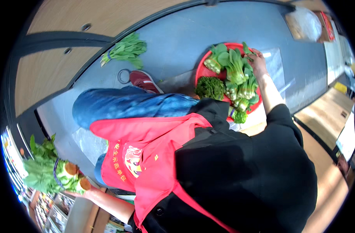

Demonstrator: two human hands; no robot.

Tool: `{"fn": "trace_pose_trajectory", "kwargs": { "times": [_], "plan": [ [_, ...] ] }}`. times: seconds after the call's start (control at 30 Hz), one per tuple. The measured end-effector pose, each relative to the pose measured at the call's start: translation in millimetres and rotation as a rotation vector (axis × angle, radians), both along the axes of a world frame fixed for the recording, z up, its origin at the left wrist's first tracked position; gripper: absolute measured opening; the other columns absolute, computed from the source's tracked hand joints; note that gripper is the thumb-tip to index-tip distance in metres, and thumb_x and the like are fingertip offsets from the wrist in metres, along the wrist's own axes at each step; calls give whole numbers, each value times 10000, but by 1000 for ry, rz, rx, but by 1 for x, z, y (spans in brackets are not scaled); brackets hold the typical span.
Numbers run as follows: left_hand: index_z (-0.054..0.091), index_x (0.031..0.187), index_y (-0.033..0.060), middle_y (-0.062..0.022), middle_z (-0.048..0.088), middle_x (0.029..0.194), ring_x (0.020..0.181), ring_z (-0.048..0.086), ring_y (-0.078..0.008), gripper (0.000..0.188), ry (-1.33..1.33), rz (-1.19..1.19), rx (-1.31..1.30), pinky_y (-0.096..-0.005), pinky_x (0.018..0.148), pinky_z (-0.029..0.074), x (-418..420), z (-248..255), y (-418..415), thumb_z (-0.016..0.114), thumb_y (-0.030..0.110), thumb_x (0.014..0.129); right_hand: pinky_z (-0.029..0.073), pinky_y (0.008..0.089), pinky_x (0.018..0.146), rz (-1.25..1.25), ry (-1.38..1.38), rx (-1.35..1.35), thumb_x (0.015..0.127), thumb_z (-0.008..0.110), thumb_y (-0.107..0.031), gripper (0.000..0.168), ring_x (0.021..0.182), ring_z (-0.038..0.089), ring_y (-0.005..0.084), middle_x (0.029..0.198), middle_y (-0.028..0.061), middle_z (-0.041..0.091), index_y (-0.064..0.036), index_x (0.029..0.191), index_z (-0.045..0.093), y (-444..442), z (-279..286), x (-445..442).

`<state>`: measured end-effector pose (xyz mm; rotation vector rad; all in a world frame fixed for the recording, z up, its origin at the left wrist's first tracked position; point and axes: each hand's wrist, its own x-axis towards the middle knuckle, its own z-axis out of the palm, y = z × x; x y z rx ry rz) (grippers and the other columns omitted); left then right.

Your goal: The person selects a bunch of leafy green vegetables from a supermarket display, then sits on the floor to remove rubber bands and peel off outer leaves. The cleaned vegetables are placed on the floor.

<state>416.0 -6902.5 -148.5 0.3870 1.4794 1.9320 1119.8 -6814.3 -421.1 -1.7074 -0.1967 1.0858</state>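
In my left hand [83,192], out at the lower left, is a large bunch of leafy greens [42,174], tied with a dark band, its cut stem ends towards my wrist. At the upper right my right hand [257,61] is over the rim of a red plastic basin [199,70], its fingers closed around leaves of bok choy [248,51]. Several bundles of bok choy [234,68] lie in the basin beside dark curly greens [209,88]. A small bundle with a purple band [240,115] lies at its lower edge. My right fingertips are partly hidden by leaves.
A banded bunch of leafy greens [126,49] lies on the grey floor [171,38] near wooden cabinets [55,67]. Next to my red shoe [144,81] is a dark ring [124,76]. A filled clear plastic bag [305,24] stands at the upper right, and trays [59,209] at the lower left.
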Motion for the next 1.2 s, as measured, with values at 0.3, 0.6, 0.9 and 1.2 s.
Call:
{"fn": "trace_pose_trajectory", "kwargs": {
  "times": [0.3,0.6,0.9,1.2],
  "plan": [
    [424,1252,46,-103,503,1221,1103,486,-268,515,-110,130,82,-423,948,391,-20,-26,12,571,324,845,452,264,757,1108,521,718,851,528,-37,344,841,588,154,1033,99,569,6,1184,450,81,244,-381],
    [455,1202,2,-118,540,1175,1058,539,-229,467,77,302,192,-361,922,432,-37,-12,-52,595,265,842,280,421,1021,2087,-418,1136,834,576,-370,506,1242,324,380,1330,243,350,-64,1227,483,79,232,-581],
    [399,1242,-3,-84,526,1179,1056,520,-155,585,37,124,9,-286,883,424,-47,-22,-37,585,384,845,467,250,668,2231,644,447,718,732,-320,841,921,545,154,1101,143,516,-5,1324,240,51,222,-669],
    [306,1316,22,-137,450,1268,1160,458,-248,700,-484,-45,310,-398,949,398,-78,-74,-45,481,516,852,457,239,710,2107,654,411,719,747,-277,809,930,519,135,1136,100,488,33,1300,276,42,193,-691]
  ]
}}
